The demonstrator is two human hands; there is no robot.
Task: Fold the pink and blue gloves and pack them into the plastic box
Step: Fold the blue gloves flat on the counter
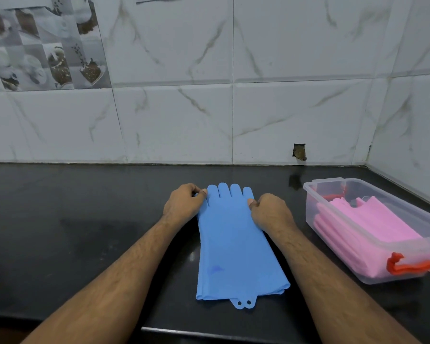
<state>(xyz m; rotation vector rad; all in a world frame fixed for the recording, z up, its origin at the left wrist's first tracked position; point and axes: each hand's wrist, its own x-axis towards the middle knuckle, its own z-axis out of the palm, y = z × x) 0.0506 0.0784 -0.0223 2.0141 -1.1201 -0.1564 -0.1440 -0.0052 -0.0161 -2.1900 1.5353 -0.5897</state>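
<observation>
The blue gloves (233, 244) lie flat and stacked on the black counter, fingers pointing toward the wall, cuffs toward me. My left hand (184, 204) pinches the gloves' left edge near the fingers. My right hand (271, 212) pinches the right edge at the same height. Folded pink gloves (368, 232) sit inside the clear plastic box (310, 192) at the right.
The box has red latch handles (417, 265) and stands near the corner of the tiled wall. The black counter (85, 219) stretches left of the gloves. Its front edge runs just below the blue cuffs. A small hole (299, 152) shows in the wall tile.
</observation>
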